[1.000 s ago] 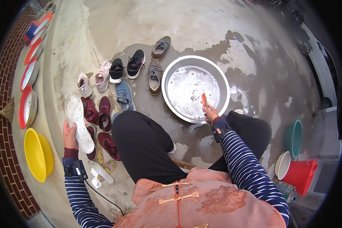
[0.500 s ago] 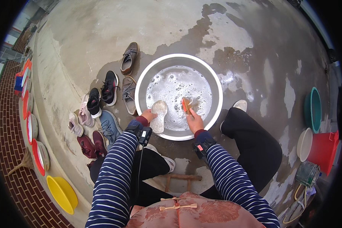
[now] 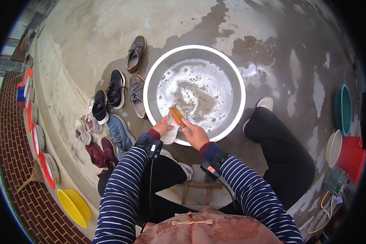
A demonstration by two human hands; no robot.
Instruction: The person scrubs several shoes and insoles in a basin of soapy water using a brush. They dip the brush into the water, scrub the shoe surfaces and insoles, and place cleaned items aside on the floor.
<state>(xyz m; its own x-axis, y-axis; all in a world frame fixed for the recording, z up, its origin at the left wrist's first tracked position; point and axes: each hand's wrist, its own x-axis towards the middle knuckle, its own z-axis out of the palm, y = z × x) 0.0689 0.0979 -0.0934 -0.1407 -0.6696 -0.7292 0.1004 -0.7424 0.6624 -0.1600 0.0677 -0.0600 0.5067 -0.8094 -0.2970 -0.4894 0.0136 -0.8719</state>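
Note:
A large metal basin (image 3: 238,115) of foamy water (image 3: 219,87) stands on the ground in front of me. Over its near left rim, my left hand (image 3: 162,127) grips a pale insole (image 3: 169,135) by its edge. My right hand (image 3: 196,134) is closed around a wooden scrub brush (image 3: 176,114) with orange bristles. The bristles lie against the insole's upper part, and the brush hides some of it. Foam in the middle of the basin has parted, showing greyer water.
Left of the basin lie brown lace-up shoes (image 3: 136,91), black sneakers (image 3: 117,87), blue shoes (image 3: 120,134), pink sneakers (image 3: 92,118) and maroon shoes (image 3: 95,154). A yellow basin (image 3: 75,207) sits lower left. A green basin (image 3: 344,110) and red bucket (image 3: 349,156) stand at right.
My right hand has brought the brush left and down from over the water onto the insole. The insole has tilted, and the foam beneath has swirled apart. The view has shifted slightly.

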